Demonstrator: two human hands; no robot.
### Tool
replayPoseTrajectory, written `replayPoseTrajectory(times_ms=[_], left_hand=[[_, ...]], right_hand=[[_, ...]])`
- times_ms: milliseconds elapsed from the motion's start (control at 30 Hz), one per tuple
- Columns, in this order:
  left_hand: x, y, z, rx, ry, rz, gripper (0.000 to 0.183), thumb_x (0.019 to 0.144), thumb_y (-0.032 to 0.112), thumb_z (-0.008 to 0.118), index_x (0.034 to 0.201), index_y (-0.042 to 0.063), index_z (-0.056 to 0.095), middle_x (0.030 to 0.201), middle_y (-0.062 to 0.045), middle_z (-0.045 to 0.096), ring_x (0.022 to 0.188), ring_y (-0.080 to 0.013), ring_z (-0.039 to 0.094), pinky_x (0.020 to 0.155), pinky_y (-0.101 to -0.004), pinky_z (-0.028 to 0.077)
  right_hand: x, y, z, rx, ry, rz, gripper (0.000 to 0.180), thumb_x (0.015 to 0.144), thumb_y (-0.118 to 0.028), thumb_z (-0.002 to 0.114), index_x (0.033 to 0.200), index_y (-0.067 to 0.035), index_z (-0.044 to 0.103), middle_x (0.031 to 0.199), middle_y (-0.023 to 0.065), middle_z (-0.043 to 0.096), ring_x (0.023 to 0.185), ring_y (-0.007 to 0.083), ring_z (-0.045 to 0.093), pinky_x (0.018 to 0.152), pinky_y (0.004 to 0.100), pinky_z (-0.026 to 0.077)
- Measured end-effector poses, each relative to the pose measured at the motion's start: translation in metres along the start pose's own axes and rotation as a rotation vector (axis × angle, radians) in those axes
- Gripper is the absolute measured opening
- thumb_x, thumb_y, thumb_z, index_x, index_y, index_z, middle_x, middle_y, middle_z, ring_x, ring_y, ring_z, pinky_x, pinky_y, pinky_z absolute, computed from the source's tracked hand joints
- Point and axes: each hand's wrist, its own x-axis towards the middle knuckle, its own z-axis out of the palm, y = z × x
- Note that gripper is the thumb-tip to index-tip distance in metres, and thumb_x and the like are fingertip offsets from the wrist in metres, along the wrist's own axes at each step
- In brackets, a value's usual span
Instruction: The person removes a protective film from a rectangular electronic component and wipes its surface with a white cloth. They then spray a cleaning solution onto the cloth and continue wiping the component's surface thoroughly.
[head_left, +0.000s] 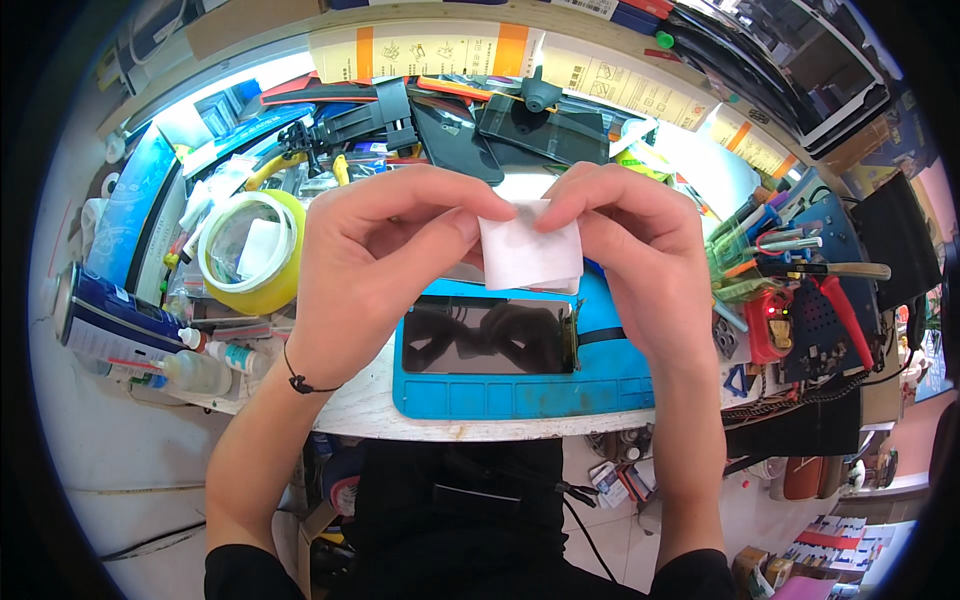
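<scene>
Between both hands, above the bench, is a folded white wipe or paper (531, 259). My left hand (390, 262) pinches its left upper edge between thumb and forefinger. On the other side, my right hand (630, 240) pinches the upper right part the same way. Below the wipe a dark glossy phone screen (487, 341) lies lengthwise on a blue silicone repair mat (525, 397), with a flex cable strip at its right end. The hands are reflected in the screen. Another flat device, mostly hidden by the wipe and the hands, lies just behind the screen.
A yellow-rimmed round tub (259, 292) stands at left, near a blue spray can (112, 319) and small bottles (199, 373). Dark phones (544, 131) and tools lie behind the hands. At right are a pen holder (727, 251), red-handled pliers (844, 319) and a red device (769, 326).
</scene>
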Motion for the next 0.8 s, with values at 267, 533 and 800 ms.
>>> replayPoseTrajectory(times_ms=[267,533,800], left_hand=[[0.001,0.0,0.001,-0.068,0.04,-0.09,0.019,0.11,0.003,0.071,0.127,-0.005,0.077,0.121,-0.01,0.08,0.111,-0.0176,0.08,0.098,-0.0337,0.066],[0.001,-0.002,0.006,0.197,0.109,0.003,0.025,0.106,-0.006,0.077,0.13,-0.003,0.082,0.131,-0.007,0.079,0.112,-0.0137,0.079,0.097,-0.0286,0.065],[0.0,-0.001,0.01,0.282,0.079,0.07,0.033,0.105,-0.006,0.076,0.137,0.001,0.083,0.139,-0.01,0.078,0.108,-0.0157,0.082,0.096,-0.0293,0.066]], right_hand=[[0.0,-0.001,0.003,-0.156,0.048,-0.039,0.024,0.102,0.005,0.06,0.112,0.004,0.082,0.107,0.0053,0.079,0.098,0.0105,0.074,0.088,0.0261,0.058],[-0.002,-0.013,0.003,-0.144,0.096,0.104,0.024,0.105,-0.008,0.061,0.116,0.006,0.077,0.115,0.0162,0.078,0.073,0.0157,0.069,0.061,0.0281,0.051],[0.003,-0.017,-0.002,0.214,-0.021,0.39,0.033,0.112,-0.009,0.069,0.138,0.009,0.078,0.08,0.0208,0.079,0.049,0.0203,0.066,0.041,0.0291,0.046]])
